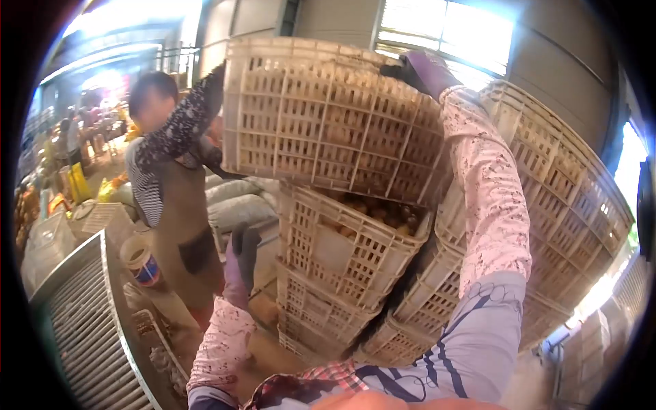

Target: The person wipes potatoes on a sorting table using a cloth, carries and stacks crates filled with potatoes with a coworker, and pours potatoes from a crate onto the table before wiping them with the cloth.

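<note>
My gloved right grip (424, 72) clamps the top edge of a slatted plastic crate (335, 116), tilted above a lower crate (372, 256) of round produce (383, 213) as a co-worker (171, 171) reaches to its other end. My gloved left grip (242, 263), spread and holding nothing, is near the stack (321, 301). From afar, I judge a level hold from both ends, fingers clear of the lower crate, works best.

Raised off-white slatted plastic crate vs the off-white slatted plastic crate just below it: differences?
Support: the raised crate has the purple-and-black gloved right hand at its top rim; the lower crate sits on a stack, no hand on it.
Contents: the lower crate shows round brown produce; the raised crate's top opening isn't visible.
Shared: slatted off-white plastic.
</note>
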The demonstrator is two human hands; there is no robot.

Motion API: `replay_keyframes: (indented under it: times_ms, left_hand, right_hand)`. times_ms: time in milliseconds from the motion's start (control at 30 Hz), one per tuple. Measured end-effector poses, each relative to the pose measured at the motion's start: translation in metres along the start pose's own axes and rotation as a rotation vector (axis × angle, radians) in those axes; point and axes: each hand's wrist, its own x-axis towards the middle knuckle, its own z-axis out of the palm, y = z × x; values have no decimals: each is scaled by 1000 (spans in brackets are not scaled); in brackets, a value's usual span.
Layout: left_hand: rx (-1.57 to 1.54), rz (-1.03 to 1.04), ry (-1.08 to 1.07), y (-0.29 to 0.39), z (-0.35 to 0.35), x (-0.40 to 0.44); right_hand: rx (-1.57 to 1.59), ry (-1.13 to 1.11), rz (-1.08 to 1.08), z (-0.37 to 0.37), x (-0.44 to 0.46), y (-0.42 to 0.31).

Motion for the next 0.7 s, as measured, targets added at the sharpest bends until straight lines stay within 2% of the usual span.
replay_keyframes:
  times_ms: [100,200,233,300,333,400,467,533,600,667,700]
  left_hand:
    - [-162,-35,-41,-32,-4,20]
    - [-199,-81,-45,-33,19,39]
    - [-26,-43,-190,-39,17,58]
    - [-430,38,-137,-73,35,75]
    - [-633,77,-105,-80,46,79]
    - [-606,62,-69,-78,57,104]
    - [-579,33,-35,-73,73,125]
    - [-443,94,10,-59,84,126]
    - [-301,183,67,-43,87,126]
    - [-341,264,140,-74,78,133]
    - [-405,285,210,-92,79,143]
  right_hand:
    - [12,72,48,1,6,-13]
    - [48,75,69,-15,0,-57]
    - [6,36,39,-29,3,-81]
    - [-73,161,-8,-39,6,-123]
    - [-86,147,-94,-38,17,-125]
    - [-103,120,-266,-44,55,-116]
    - [-96,-20,-130,-44,92,-39]
    - [-104,-159,5,-47,107,33]
    - [128,-25,-60,-49,67,15]
    - [425,120,-102,-22,44,-20]
    - [439,214,-74,-7,58,-20]
